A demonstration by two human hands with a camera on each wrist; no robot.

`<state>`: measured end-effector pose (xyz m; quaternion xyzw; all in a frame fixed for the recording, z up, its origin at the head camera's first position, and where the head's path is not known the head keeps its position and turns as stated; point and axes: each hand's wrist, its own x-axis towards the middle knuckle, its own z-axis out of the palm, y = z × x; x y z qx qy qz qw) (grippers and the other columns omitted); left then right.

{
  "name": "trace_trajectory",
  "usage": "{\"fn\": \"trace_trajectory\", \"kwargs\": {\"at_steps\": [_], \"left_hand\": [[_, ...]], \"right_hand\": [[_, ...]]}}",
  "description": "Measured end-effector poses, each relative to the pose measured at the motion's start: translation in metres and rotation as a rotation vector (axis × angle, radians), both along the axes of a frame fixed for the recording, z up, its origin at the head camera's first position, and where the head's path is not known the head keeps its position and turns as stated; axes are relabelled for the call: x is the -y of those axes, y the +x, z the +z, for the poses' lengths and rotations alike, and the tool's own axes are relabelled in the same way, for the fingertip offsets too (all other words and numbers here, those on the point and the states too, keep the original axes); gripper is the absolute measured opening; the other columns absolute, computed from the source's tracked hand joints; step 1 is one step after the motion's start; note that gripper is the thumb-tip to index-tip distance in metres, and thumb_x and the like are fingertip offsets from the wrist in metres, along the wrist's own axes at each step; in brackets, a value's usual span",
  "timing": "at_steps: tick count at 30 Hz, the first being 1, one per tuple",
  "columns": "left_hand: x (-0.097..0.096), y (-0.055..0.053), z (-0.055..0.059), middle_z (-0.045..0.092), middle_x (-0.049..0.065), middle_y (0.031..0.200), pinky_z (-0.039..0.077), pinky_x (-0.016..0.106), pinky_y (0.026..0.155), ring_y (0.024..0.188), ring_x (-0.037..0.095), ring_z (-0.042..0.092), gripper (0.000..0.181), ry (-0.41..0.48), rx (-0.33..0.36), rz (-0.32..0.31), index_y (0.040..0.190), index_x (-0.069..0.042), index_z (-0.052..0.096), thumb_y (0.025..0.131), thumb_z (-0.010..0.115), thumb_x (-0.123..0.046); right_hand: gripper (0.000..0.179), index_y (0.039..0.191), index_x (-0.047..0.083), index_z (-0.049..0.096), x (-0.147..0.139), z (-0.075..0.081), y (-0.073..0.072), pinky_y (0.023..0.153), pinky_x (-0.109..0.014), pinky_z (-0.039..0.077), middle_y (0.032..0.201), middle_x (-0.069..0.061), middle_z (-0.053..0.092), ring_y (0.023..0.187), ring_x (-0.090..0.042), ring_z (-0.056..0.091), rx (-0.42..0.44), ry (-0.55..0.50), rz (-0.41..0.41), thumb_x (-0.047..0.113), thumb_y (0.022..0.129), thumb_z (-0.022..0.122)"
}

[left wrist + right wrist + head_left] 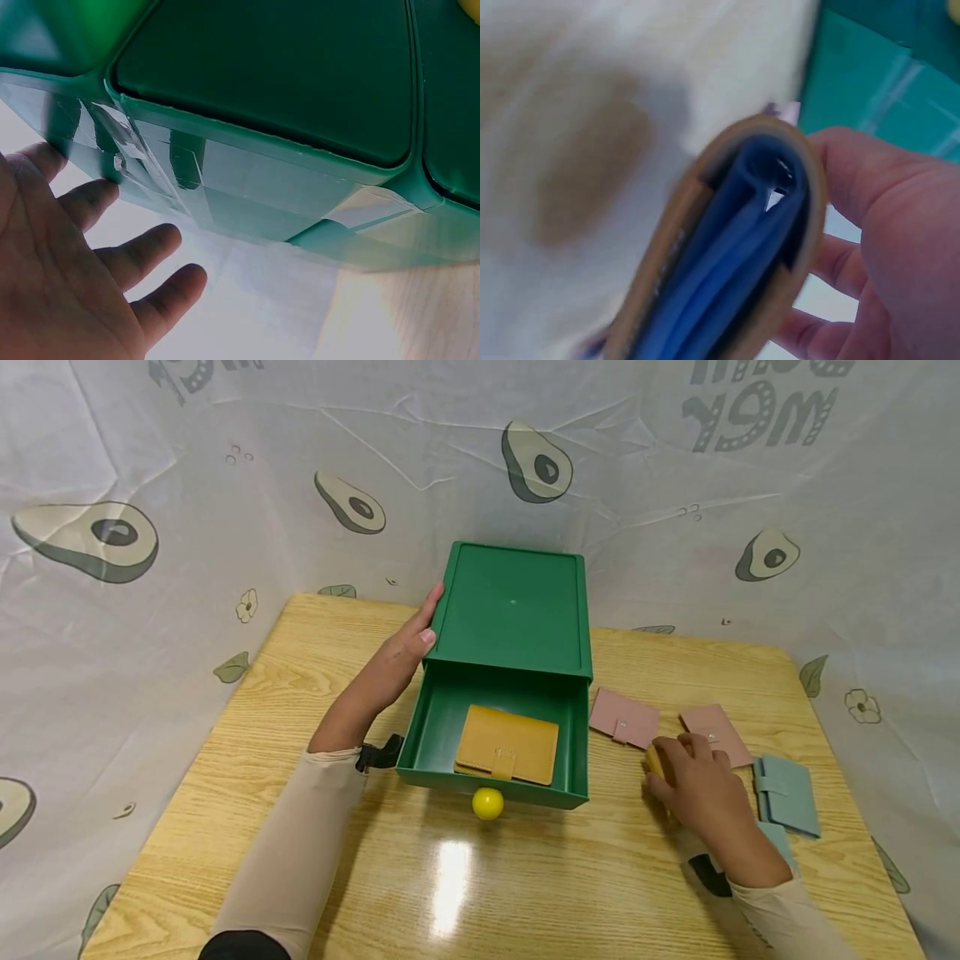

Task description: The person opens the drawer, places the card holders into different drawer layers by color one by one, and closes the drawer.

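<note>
A green box (513, 606) stands on the table with its drawer (435, 778) pulled out; a yellow knob (487, 803) is on the drawer front. Inside the drawer lies a mustard-yellow wallet (506, 739), strap toward the knob. My left hand (393, 668) rests against the box's left side, its fingers extended in the left wrist view. To the right of the drawer, my right hand (701, 793) holds a second yellow wallet (731, 247) between thumb and fingers. Its blue inner folds show end-on in the right wrist view; in the head view the hand hides most of it.
Two pink wallets (624, 717) (716, 735) lie beyond my right hand. A light blue wallet (789, 795) is to its right, and another pale blue one (778, 842) is partly hidden under the wrist. A white avocado-print cloth (442, 435) hangs behind the wooden table (247, 735).
</note>
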<state>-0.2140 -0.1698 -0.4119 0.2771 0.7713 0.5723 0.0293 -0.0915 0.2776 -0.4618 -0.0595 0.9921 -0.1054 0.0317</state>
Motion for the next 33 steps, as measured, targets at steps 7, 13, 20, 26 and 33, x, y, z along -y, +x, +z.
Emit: {"fn": "trace_trajectory", "kwargs": {"at_steps": [7,13,20,26,33], "left_hand": [[0.001,0.000,-0.001,0.002,-0.015,0.179,0.004,0.048,0.135,0.165,0.008,0.001,0.067,0.004,0.002,0.002,0.175,-0.035,0.003,0.114,0.030,-0.043],[0.000,0.000,-0.002,0.002,-0.014,0.180,0.004,0.048,0.135,0.165,0.008,0.001,0.067,0.009,0.002,0.003,0.175,-0.034,0.003,0.114,0.030,-0.042],[0.000,0.000,-0.001,0.002,-0.013,0.180,0.005,0.050,0.135,0.165,0.009,0.002,0.068,0.005,-0.005,0.006,0.175,-0.032,0.003,0.114,0.030,-0.042],[0.001,-0.001,-0.001,0.002,-0.015,0.179,0.005,0.049,0.135,0.165,0.008,0.001,0.067,0.005,-0.006,0.001,0.175,-0.035,0.003,0.114,0.030,-0.044],[0.001,-0.002,-0.001,0.002,-0.014,0.180,0.005,0.049,0.135,0.165,0.009,0.001,0.067,-0.005,-0.007,0.004,0.175,-0.035,0.003,0.114,0.030,-0.044]], "right_hand": [[0.054,0.146,0.009,0.063,0.015,0.033,0.002,0.079,-0.072,0.051,0.149,-0.034,0.050,0.119,-0.062,0.054,-0.161,0.001,0.072,0.027,0.098,0.079],[0.052,0.142,0.011,0.067,0.030,0.062,0.002,0.086,-0.066,0.048,0.145,-0.029,0.057,0.116,-0.054,0.057,-0.283,-0.024,0.179,0.026,0.095,0.082],[0.051,0.142,0.014,0.069,0.051,0.103,0.001,0.086,-0.066,0.055,0.146,-0.024,0.058,0.116,-0.053,0.061,-0.324,-0.032,0.283,0.026,0.094,0.082],[0.050,0.145,0.018,0.068,0.067,0.136,0.003,0.081,-0.066,0.057,0.150,-0.019,0.057,0.120,-0.050,0.059,-0.345,-0.054,0.320,0.026,0.096,0.080],[0.049,0.145,0.022,0.069,0.091,0.164,0.003,0.097,-0.065,0.052,0.152,-0.015,0.056,0.131,-0.045,0.056,-0.336,-0.065,0.386,0.030,0.097,0.081]]}}
